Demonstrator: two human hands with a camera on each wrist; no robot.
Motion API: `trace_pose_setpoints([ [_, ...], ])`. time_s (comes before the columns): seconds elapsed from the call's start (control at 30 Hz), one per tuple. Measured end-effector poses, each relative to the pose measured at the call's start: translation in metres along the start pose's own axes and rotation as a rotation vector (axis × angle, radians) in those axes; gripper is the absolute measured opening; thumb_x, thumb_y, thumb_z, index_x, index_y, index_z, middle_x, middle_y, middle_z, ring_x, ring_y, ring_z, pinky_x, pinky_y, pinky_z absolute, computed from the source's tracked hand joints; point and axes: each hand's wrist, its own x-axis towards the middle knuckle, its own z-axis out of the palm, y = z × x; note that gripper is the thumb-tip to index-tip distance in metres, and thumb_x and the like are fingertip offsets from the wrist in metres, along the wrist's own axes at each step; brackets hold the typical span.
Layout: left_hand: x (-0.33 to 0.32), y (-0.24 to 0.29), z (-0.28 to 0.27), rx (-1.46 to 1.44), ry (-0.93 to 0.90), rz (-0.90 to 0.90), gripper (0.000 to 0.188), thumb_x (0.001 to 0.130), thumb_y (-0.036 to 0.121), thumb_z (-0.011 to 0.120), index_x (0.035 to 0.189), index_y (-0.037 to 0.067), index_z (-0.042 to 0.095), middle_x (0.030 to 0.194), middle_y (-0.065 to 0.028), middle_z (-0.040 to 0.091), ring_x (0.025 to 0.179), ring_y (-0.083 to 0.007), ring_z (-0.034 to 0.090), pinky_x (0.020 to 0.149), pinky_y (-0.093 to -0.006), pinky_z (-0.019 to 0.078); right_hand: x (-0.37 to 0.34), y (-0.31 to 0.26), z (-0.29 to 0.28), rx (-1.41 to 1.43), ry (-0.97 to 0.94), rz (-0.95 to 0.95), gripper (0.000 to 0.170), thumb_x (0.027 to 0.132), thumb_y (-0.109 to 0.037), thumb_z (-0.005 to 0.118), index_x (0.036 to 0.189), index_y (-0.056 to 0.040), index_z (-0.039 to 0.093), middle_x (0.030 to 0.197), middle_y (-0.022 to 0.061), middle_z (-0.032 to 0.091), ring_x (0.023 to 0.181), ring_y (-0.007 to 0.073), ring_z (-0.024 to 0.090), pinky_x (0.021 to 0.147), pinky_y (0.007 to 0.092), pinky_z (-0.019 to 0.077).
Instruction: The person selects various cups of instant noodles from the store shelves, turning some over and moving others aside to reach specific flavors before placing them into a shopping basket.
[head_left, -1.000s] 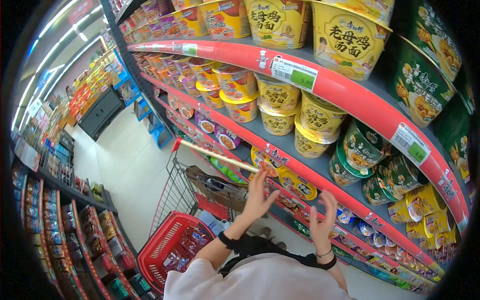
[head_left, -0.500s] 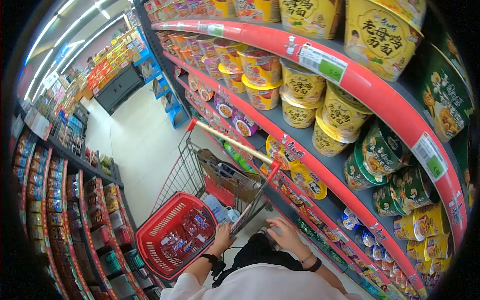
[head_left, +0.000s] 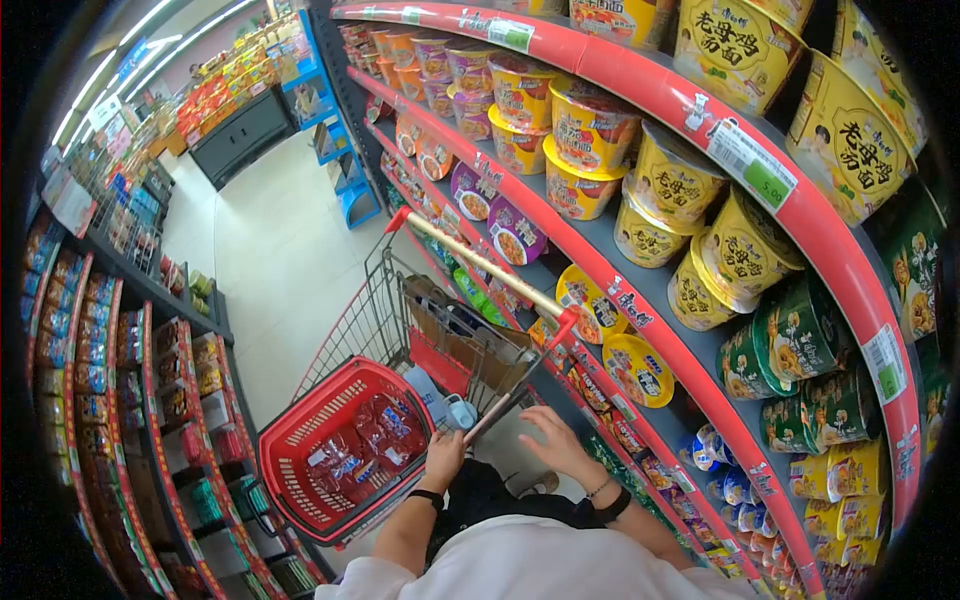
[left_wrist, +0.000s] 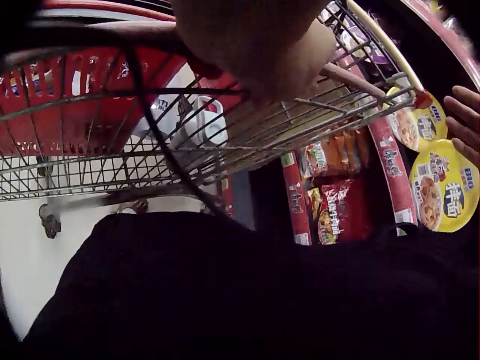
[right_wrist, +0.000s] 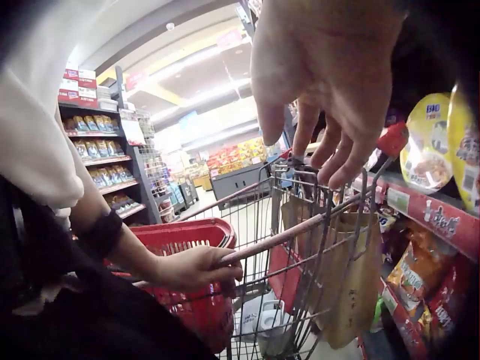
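My left hand (head_left: 445,458) grips the pinkish side rail (right_wrist: 274,238) of a wire shopping cart (head_left: 345,320), with its fingers wrapped over the bar in the right wrist view. To the right of that rail, my right hand (head_left: 557,442) hovers with fingers spread and loosely bent, holding nothing. In the right wrist view it hangs above the cart's corner. A red basket (head_left: 285,412) rides in the cart, holding several packs (head_left: 375,437) in clear wrapping. Beside it sit a white-and-blue container (head_left: 460,412) and a brown paper bag (right_wrist: 352,277).
Shelves with red edge strips (head_left: 625,300) run along my right, stacked with yellow noodle tubs (head_left: 680,180) and green ones (head_left: 805,335). Packet shelves (head_left: 130,400) line the left. Pale aisle floor (head_left: 255,230) stretches ahead to a dark cabinet (head_left: 240,135).
Both hands came down from their raised place before the shelf. My left hand took hold of the cart's rail; the right lowered beside it. Lately the shelves have shifted rightward in the head view.
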Motion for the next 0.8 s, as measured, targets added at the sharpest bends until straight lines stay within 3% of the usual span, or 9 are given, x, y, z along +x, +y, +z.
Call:
trace_pose_setpoints([
  [0.13, 0.024, -0.025, -0.009, -0.066, -0.027, -0.029, 0.011, 0.087, 0.016, 0.057, 0.085, 0.006, 0.053, 0.072, -0.0141, 0.061, 0.077, -0.0312, 0.062, 0.084, -0.0443, 0.0424, 0.032, -0.003, 0.009, 0.011, 0.071, -0.017, 0.038, 0.088, -0.018, 0.064, 0.121, -0.0041, 0.053, 0.124, 0.0146, 0.050, 0.115, 0.0337, 0.051, 0.096, 0.0410, 0.0432],
  [0.23, 0.043, -0.050, -0.010, -0.039, -0.009, 0.007, 0.017, 0.088, 0.021, 0.058, 0.084, 0.005, 0.054, 0.072, -0.0151, 0.063, 0.074, -0.0321, 0.062, 0.084, -0.0438, 0.0422, 0.063, -0.031, -0.006, 0.053, 0.337, -0.058, 0.038, 0.087, -0.015, 0.064, 0.121, -0.0043, 0.053, 0.125, 0.0148, 0.049, 0.116, 0.0323, 0.051, 0.096, 0.0400, 0.0428],
  [0.3, 0.057, -0.065, -0.015, -0.082, -0.038, -0.014, 0.026, 0.091, 0.029, 0.058, 0.083, 0.004, 0.055, 0.072, -0.0157, 0.064, 0.073, -0.0333, 0.063, 0.085, -0.0440, 0.0412, 0.074, -0.058, -0.029, -0.083, 0.838, -0.063, 0.038, 0.085, -0.012, 0.063, 0.121, -0.0036, 0.053, 0.126, 0.0156, 0.049, 0.120, 0.0323, 0.048, 0.099, 0.0405, 0.0401],
  [0.37, 0.070, -0.082, -0.017, -0.137, -0.103, -0.044, 0.031, 0.093, 0.033, 0.056, 0.087, 0.003, 0.055, 0.074, -0.0188, 0.064, 0.073, -0.0368, 0.061, 0.081, -0.0455, 0.0404, 0.080, -0.063, -0.057, -0.434, 1.206, -0.016, 0.040, 0.085, -0.006, 0.061, 0.124, -0.0015, 0.050, 0.133, 0.0177, 0.045, 0.127, 0.0342, 0.041, 0.106, 0.0416, 0.0329],
  [0.43, 0.083, -0.099, -0.017, -0.194, -0.099, -0.024, 0.034, 0.090, 0.036, 0.058, 0.087, 0.003, 0.054, 0.080, -0.0170, 0.066, 0.079, -0.0353, 0.063, 0.085, -0.0453, 0.0398, 0.082, -0.073, -0.092, -0.495, 1.492, 0.000, 0.047, 0.083, -0.006, 0.063, 0.126, -0.0007, 0.047, 0.134, 0.0185, 0.042, 0.128, 0.0355, 0.037, 0.104, 0.0440, 0.0334],
  [0.5, 0.100, -0.111, -0.024, -0.152, -0.249, -0.014, 0.044, 0.087, 0.042, 0.061, 0.093, 0.000, 0.052, 0.082, -0.0191, 0.066, 0.082, -0.0382, 0.063, 0.085, -0.0468, 0.0401, 0.080, -0.084, -0.119, -0.524, 1.673, -0.003, 0.054, 0.082, -0.006, 0.064, 0.131, -0.0004, 0.042, 0.139, 0.0188, 0.036, 0.130, 0.0346, 0.035, 0.105, 0.0436, 0.0322],
  [0.6, 0.111, -0.127, -0.022, -0.234, -0.262, -0.092, 0.064, 0.077, 0.052, 0.069, 0.101, -0.003, 0.046, 0.086, -0.0252, 0.063, 0.084, -0.0435, 0.061, 0.080, -0.0495, 0.0435, 0.076, -0.093, -0.143, -0.560, 1.740, 0.020, 0.058, 0.082, -0.006, 0.065, 0.134, -0.0004, 0.039, 0.141, 0.0184, 0.034, 0.130, 0.0337, 0.035, 0.105, 0.0440, 0.0313],
  [0.7, 0.116, -0.145, -0.020, -0.262, -0.261, -0.096, 0.066, 0.075, 0.058, 0.070, 0.096, 0.000, 0.045, 0.079, -0.0194, 0.060, 0.076, -0.0422, 0.060, 0.068, -0.0470, 0.0463, 0.077, -0.101, -0.157, -0.614, 1.740, 0.035, 0.062, 0.083, -0.008, 0.065, 0.137, -0.0009, 0.036, 0.141, 0.0186, 0.035, 0.130, 0.0330, 0.034, 0.105, 0.0436, 0.0311],
  [0.8, 0.119, -0.163, -0.015, -0.240, -0.255, -0.083, 0.069, 0.073, 0.058, 0.073, 0.097, -0.001, 0.045, 0.081, -0.0209, 0.061, 0.077, -0.0427, 0.061, 0.067, -0.0464, 0.0480, 0.082, -0.099, -0.175, -0.623, 1.750, 0.044, 0.071, 0.082, -0.014, 0.069, 0.140, 0.0019, 0.030, 0.141, 0.0217, 0.036, 0.129, 0.0343, 0.037, 0.105, 0.0438, 0.0315],
])
